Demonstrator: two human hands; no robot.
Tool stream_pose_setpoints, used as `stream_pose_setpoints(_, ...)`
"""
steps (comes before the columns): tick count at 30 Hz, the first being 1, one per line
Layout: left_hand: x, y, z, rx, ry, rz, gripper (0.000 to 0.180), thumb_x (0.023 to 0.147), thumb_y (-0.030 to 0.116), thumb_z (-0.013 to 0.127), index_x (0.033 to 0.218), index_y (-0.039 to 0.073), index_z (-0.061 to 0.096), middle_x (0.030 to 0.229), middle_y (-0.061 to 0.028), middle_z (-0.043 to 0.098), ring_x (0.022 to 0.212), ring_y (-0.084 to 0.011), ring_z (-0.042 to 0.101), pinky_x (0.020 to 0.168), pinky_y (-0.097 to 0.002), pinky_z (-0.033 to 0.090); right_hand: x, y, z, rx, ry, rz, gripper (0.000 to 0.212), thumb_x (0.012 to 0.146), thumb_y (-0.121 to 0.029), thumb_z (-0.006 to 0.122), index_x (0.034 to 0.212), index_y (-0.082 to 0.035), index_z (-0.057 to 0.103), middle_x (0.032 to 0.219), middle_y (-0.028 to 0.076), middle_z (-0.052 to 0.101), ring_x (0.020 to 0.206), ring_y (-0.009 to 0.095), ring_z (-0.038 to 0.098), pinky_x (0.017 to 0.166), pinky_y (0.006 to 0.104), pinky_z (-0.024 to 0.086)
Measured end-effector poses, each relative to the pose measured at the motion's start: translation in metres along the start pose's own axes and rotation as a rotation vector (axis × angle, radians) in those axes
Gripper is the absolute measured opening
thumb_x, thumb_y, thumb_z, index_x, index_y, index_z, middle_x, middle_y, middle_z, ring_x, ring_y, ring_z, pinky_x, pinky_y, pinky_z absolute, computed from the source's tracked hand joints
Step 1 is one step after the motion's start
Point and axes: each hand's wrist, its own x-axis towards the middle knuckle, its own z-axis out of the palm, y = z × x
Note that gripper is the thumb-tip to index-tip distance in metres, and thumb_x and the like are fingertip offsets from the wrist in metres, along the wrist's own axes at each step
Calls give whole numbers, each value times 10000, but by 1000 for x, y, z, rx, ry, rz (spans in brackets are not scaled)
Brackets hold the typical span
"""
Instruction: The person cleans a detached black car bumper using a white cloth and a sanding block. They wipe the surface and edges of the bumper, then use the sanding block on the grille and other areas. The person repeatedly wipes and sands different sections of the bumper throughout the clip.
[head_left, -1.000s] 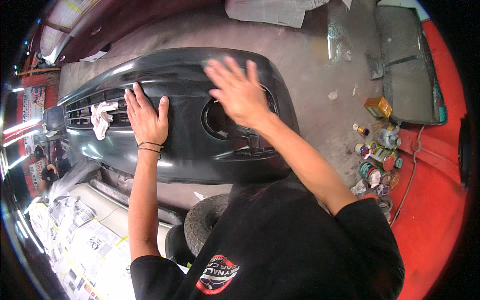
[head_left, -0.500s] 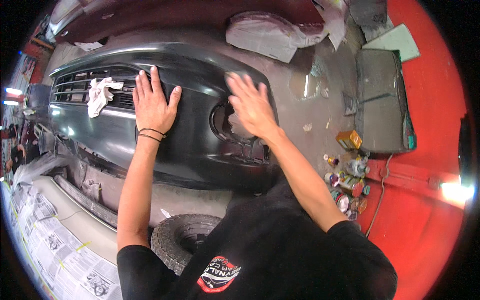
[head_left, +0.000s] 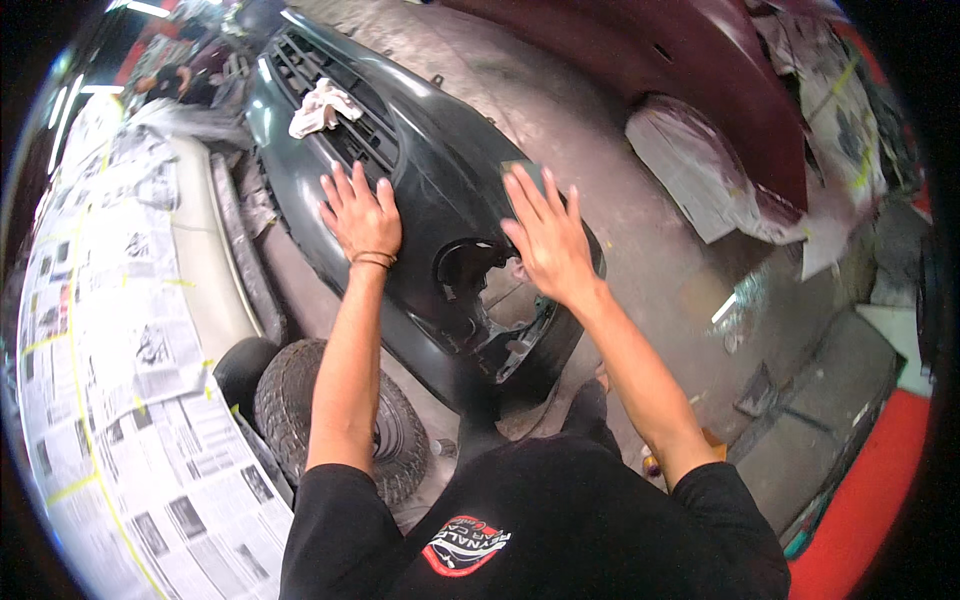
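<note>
A black car bumper [head_left: 430,160] stretches from the upper left to the middle, with a slatted grille [head_left: 362,142] and a round opening [head_left: 468,275]. My left hand [head_left: 364,215] lies flat on the bumper beside the grille's near end, fingers spread. Over by the bumper's right edge, my right hand [head_left: 550,238] is flat with fingers stretched out. A thin grey-green piece, perhaps a sanding sheet [head_left: 522,170], shows beneath its fingertips; the rest is hidden. A crumpled white cloth [head_left: 325,108] rests on the grille.
A tire [head_left: 290,400] lies near my left arm, beside a pale car panel [head_left: 205,240] covered partly with newspaper [head_left: 120,340]. At the upper right is a maroon car body [head_left: 690,60] with masking paper [head_left: 690,170]. A grey padded slab [head_left: 810,420] lies at the right.
The view has turned, so the bumper now slants toward the upper left. My right hand, blurred before, is sharper and stays near the bumper's edge. My left hand remains flat by the grille.
</note>
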Motion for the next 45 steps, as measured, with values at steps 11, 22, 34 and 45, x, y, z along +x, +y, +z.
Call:
stream_pose_setpoints(11,-42,52,-24,21,-7,-92,575,1076,479,517,1580,206,542,1725,-187,363,1598,-428,303,1266,-656,214,-8,53,-23,43,-122,-51,658,1119,-321,513,1685,-47,318,1764,166,289,1614,444,268,1258,712,213)
stream_pose_setpoints(22,-47,50,-44,-2,-22,-118,585,1055,452,570,1564,162,552,1728,-183,355,1602,-423,293,1272,-649,205,-39,69,-16,53,-247,-137,663,1121,-299,504,1696,-46,294,1784,172,231,1628,423,249,1251,729,204)
stream_pose_setpoints(34,-43,49,-42,-266,73,-299,570,1006,465,670,1480,151,632,1669,-170,468,1593,-386,341,1299,-616,179,215,33,-110,1563,-539,498,457,1143,-417,533,1351,-34,671,1311,127,709,1161,234,708,1004,439,601)
stream_pose_setpoints(45,-29,175,-122,-1945,-121,-609,623,1101,291,642,1627,16,456,1627,-97,529,1488,-175,477,1252,-342,350,226,0,-76,1043,-1203,-136,359,1136,-330,594,1093,-23,775,1017,-16,751,948,64,649,878,293,535)
